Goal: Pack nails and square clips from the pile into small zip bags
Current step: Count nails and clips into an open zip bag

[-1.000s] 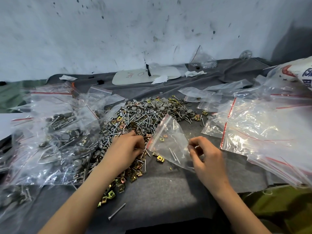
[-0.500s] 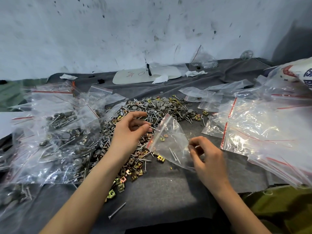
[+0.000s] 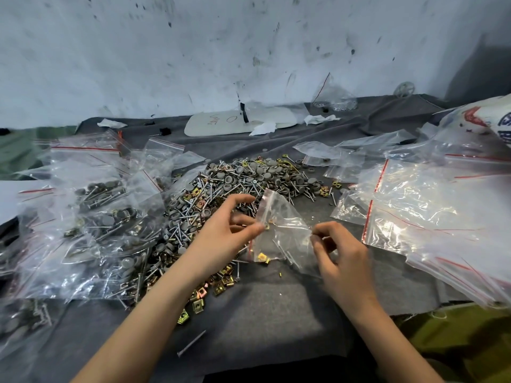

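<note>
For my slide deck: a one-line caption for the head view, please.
Right hand pinches a zip bag beside the pile; left hand at its mouth.

The printed sack (image 3: 486,117) is running off the right edge; filled bags (image 3: 19,324) are running off the left. The left hand's (image 3: 221,239) fingers (image 3: 255,227) are blurring, their hold unclear.

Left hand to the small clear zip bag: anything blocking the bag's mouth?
Nothing visible. The left hand is at the red-striped mouth of the small clear zip bag, which the right hand pinches at the opposite edge. The pile of grey nails and gold square clips lies behind it, not between.
</note>
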Tool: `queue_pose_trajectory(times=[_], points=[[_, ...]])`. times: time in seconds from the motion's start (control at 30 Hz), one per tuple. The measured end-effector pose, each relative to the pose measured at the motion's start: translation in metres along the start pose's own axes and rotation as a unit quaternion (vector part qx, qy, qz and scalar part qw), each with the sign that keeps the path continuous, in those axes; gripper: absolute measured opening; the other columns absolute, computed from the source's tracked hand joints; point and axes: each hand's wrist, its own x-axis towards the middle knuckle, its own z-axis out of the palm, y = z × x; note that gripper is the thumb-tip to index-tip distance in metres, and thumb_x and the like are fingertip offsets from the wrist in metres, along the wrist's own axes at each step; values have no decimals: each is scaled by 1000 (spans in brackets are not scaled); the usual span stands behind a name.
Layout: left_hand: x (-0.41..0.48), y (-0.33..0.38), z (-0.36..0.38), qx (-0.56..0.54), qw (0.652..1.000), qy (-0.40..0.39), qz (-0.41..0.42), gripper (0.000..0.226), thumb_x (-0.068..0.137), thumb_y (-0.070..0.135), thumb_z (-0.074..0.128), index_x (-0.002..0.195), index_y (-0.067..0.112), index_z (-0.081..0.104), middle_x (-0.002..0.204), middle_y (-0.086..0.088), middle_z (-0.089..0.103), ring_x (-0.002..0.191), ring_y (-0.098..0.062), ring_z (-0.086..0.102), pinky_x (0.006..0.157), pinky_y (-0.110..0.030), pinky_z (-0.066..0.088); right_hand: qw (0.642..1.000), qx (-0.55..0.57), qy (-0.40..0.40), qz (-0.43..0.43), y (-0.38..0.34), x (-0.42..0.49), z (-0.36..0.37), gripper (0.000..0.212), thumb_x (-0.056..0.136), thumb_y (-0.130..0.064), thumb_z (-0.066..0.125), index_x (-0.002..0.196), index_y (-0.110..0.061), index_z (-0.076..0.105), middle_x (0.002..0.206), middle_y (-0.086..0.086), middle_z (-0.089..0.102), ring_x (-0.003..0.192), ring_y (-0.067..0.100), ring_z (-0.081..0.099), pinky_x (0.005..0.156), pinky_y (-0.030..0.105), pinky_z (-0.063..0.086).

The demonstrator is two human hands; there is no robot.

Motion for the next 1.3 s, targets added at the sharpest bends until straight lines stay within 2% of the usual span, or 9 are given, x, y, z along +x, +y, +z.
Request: queue_pose_trajectory(times=[0.2, 0.3, 0.47, 0.63, 0.9, 0.97, 1.03, 1.13, 1.3], points=[[-3, -2, 1, 146, 985, -71, 63, 82, 83, 23, 70, 136, 58, 17, 88, 17, 67, 76, 7, 65, 74, -15, 56, 1000, 9, 10, 5, 1, 0, 1, 18, 82, 5, 67, 87, -11, 61, 78, -3, 60, 69, 5, 56, 66, 1, 38], [-7, -2, 3, 137, 978, -123, 99, 75, 86, 12, 67, 131, 60, 30, 87, 12, 69, 76, 3, 67, 76, -15, 54, 1000, 12, 17, 13, 1, 0, 1, 17, 82, 5, 67, 86, -10, 61, 78, -2, 60, 69, 4, 56, 65, 3, 39], [-6, 10, 1, 64, 984, 69, 154, 51, 90, 14, 59, 121, 54, 46, 78, 2, 69, 57, -3, 56, 52, -13, 42, 1000, 0, 10, 3, 0, 1, 1, 18, 81, 5, 68, 88, -10, 61, 80, -1, 60, 69, 15, 57, 64, 14, 42], [-6, 15, 6, 65, 980, 76, 171, 43, 91, 16, 61, 119, 48, 51, 77, -3, 66, 70, -24, 59, 63, -33, 48, 1000, 10, 16, 12, 0, 0, 1, 16, 83, 5, 66, 89, -8, 61, 81, -1, 60, 72, 14, 57, 66, 12, 42], [-5, 4, -4, -10, 973, 163, 161, 25, 95, 9, 53, 105, 30, 62, 77, 4, 68, 70, -8, 62, 65, -21, 50, 1000, 14, 23, 12, 1, 0, 1, 15, 85, 4, 64, 90, -9, 59, 81, -3, 58, 71, 13, 56, 68, 8, 40], [-1, -9, -14, 74, 980, 164, 90, 18, 94, 10, 55, 96, 25, 64, 78, 6, 67, 74, -9, 61, 71, -26, 51, 1000, 11, 27, 5, 1, 0, 1, 14, 84, 3, 63, 88, -9, 59, 79, -3, 57, 69, 10, 53, 68, 3, 37], [-4, -24, -21, 224, 972, 68, 32, 12, 91, 14, 61, 91, 26, 64, 85, 12, 63, 80, -2, 58, 80, -27, 50, 999, 9, 33, 1, 0, 1, 1, 12, 83, 2, 62, 87, -8, 59, 79, -4, 57, 68, 9, 52, 69, 0, 35], [-15, -40, -20, 359, 931, -49, 51, 6, 90, 26, 63, 92, 32, 62, 87, 14, 55, 82, -1, 50, 81, -29, 43, 1000, 6, 27, 3, 0, 1, 0, 11, 84, 2, 63, 87, -8, 59, 79, -3, 57, 68, 9, 53, 68, 0, 35], [-14, -38, -17, 509, 852, -69, 100, 15, 91, 41, 55, 103, 33, 57, 103, 9, 50, 100, -14, 44, 84, -31, 39, 1000, 8, 17, 12, -1, 0, -1, 13, 84, 6, 65, 87, -5, 60, 80, 0, 60, 69, 15, 55, 68, 3, 37]])
